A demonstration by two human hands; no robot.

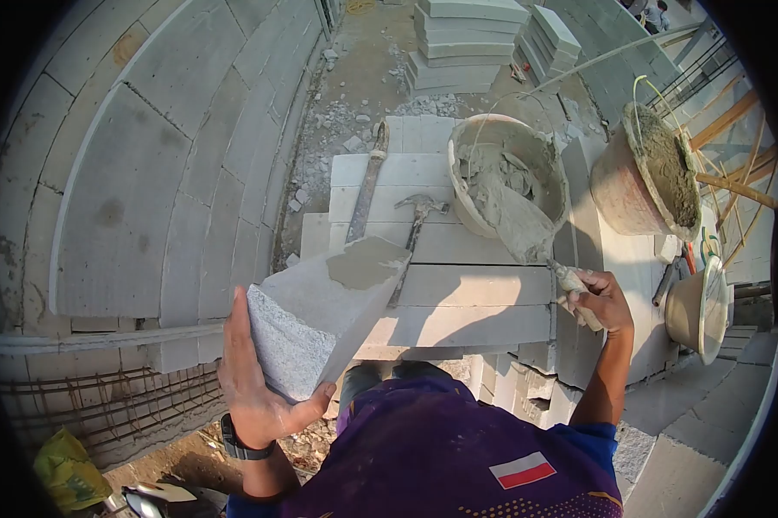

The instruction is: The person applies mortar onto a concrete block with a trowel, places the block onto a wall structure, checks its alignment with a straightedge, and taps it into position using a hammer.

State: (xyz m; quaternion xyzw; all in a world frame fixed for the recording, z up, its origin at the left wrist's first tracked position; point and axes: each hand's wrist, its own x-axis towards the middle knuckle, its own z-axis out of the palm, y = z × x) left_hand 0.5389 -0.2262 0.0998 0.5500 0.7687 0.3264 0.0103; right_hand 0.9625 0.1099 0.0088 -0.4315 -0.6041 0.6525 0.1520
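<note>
My left hand (268, 410) grips the rough broken end of a pale concrete block (320, 302), thumb and fingers on opposite sides. A patch of wet mortar (367, 263) covers part of the block's far upper face. In my right hand (605, 302) is the handle of a trowel (517, 214), fingers closed round it. Its mortar-coated blade rests over the rim and into a white bucket (462, 207) of grey mortar. Beyond the held block, a claw hammer (420, 207) and a handsaw (368, 186) lie on stacked blocks (467, 281).
A second mortar bucket (612, 186) and a smaller pail (684, 311) stand at the right. A block wall (173, 190) rises on the left, with rusty rebar mesh (113, 406) below. More blocks (467, 43) are piled at the back amid rubble (320, 164).
</note>
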